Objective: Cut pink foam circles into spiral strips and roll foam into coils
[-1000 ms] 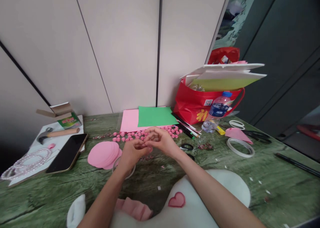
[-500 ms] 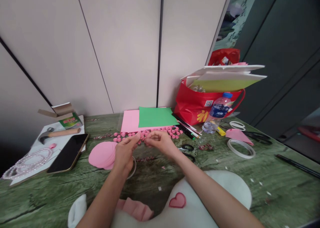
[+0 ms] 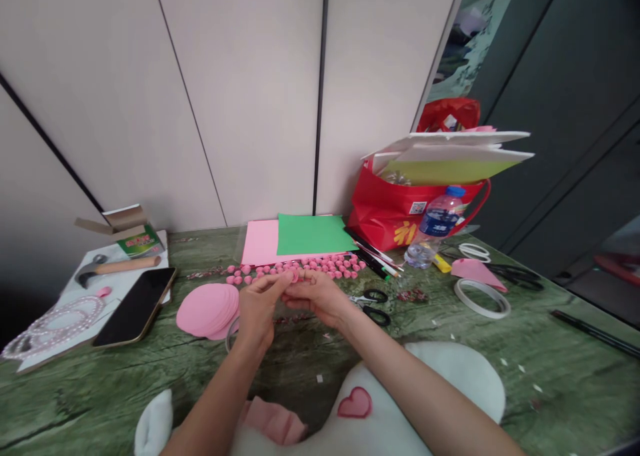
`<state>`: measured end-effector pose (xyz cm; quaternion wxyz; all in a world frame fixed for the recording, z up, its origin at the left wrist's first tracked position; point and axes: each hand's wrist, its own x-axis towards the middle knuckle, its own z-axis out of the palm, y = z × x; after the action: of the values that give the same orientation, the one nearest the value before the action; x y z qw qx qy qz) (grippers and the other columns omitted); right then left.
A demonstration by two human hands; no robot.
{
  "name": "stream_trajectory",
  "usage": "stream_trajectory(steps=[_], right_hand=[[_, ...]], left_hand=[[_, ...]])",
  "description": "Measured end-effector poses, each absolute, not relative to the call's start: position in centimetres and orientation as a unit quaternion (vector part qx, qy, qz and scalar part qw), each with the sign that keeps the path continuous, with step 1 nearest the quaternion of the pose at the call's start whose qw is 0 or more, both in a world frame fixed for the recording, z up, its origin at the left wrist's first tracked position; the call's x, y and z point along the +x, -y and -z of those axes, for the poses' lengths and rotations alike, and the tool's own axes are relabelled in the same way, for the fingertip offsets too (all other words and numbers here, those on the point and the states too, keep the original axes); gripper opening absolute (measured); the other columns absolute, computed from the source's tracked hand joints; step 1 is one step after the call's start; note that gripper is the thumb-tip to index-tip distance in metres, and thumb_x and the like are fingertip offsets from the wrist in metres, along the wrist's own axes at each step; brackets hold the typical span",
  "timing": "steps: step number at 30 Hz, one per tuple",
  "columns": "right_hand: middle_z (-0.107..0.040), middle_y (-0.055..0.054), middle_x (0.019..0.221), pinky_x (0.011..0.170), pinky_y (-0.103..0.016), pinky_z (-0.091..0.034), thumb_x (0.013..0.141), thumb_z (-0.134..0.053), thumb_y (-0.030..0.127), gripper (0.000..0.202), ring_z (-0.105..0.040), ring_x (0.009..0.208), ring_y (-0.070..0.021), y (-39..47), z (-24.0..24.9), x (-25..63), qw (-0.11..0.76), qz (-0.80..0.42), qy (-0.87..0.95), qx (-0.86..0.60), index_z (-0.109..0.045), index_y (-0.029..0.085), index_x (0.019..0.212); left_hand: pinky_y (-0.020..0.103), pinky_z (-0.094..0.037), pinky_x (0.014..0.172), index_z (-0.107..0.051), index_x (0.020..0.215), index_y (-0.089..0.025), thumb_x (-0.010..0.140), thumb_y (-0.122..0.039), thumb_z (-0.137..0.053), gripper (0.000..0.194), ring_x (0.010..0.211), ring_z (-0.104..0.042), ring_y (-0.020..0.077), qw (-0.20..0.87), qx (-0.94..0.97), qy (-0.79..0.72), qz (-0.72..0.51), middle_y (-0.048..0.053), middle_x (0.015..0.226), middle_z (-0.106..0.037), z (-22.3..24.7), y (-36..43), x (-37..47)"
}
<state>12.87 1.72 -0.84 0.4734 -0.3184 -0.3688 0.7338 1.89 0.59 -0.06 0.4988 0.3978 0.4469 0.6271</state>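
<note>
Meeting over the dark green, wood-grained bench [image 3: 125,396] in the head view, the bare left hand [image 3: 259,309] pinches a small pink curled piece [image 3: 295,277] between its fingers, while the bare right hand [image 3: 323,301] bends its fingers close against that piece, though whether they grip it too cannot be told. Just beyond the hands lie rows of small pink rolled pieces [image 3: 345,264], with a stack of round pink paper discs [image 3: 205,309] beside the left hand and black-handled metal scissors [image 3: 376,296] near the right wrist.
</note>
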Motion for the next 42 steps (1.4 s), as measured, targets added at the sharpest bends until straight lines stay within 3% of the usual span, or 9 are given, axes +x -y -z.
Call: stream_trajectory(steps=[11, 23, 29, 35, 42], right_hand=[[-0.062, 0.003, 0.058, 0.055, -0.025, -0.049, 0.048, -0.075, 0.024, 0.034, -0.059, 0.051, -0.0105, -1.7, 0.5, 13.1, 0.478, -0.717, 0.395, -0.317, -0.056, 0.014, 0.075], [-0.061, 0.004, 0.055, 0.055, -0.026, -0.050, 0.051, -0.073, 0.028, 0.033, -0.059, 0.051, -0.0110, -2.1, 0.3, 13.3, 0.525, -0.652, 0.429, -0.341, -0.052, 0.016, 0.073], [-0.065, 0.001, 0.061, 0.065, -0.029, -0.051, 0.049, -0.075, 0.023, 0.031, -0.062, 0.058, -0.0123, -2.0, 0.5, 13.0, 0.558, -0.690, 0.358, -0.289, -0.058, 0.013, 0.072], [-0.068, -0.005, 0.070, 0.065, -0.029, -0.052, 0.053, -0.073, 0.030, 0.026, -0.063, 0.061, -0.0143, -1.3, 0.6, 12.6, 0.494, -0.729, 0.351, -0.319, -0.066, 0.012, 0.069], [-0.069, -0.004, 0.067, 0.066, -0.032, -0.052, 0.051, -0.073, 0.030, 0.023, -0.063, 0.060, -0.0159, -1.1, 0.3, 12.4, 0.536, -0.675, 0.378, -0.337, -0.068, 0.015, 0.068]], left_hand=[[0.027, -0.046, 0.069, -0.068, 0.073, -0.014, 0.051, -0.023, -0.071, 0.023, 0.071, -0.060, 0.0150, 0.486, 0.388, -0.451, -0.640, 0.005, 0.075, -0.068, -0.1, -0.7, 1.7], [0.026, -0.047, 0.068, -0.069, 0.066, -0.015, 0.049, -0.018, -0.072, 0.018, 0.066, -0.060, 0.0138, 0.439, 0.396, -0.471, -0.654, 0.002, 0.068, -0.068, -0.3, -0.9, 1.7], [0.028, -0.048, 0.064, -0.069, 0.069, -0.014, 0.051, -0.024, -0.071, 0.021, 0.062, -0.059, 0.0136, 0.424, 0.391, -0.465, -0.672, 0.003, 0.067, -0.067, -0.1, -0.9, 1.6], [0.028, -0.047, 0.071, -0.069, 0.070, -0.015, 0.051, -0.024, -0.071, 0.020, 0.070, -0.060, 0.0152, 0.396, 0.375, -0.455, -0.704, 0.004, 0.073, -0.068, -0.2, -0.9, 1.6], [0.028, -0.048, 0.069, -0.069, 0.069, -0.016, 0.053, -0.023, -0.069, 0.017, 0.069, -0.061, 0.0158, 0.368, 0.413, -0.475, -0.685, 0.002, 0.071, -0.069, -0.4, -0.7, 1.8]])
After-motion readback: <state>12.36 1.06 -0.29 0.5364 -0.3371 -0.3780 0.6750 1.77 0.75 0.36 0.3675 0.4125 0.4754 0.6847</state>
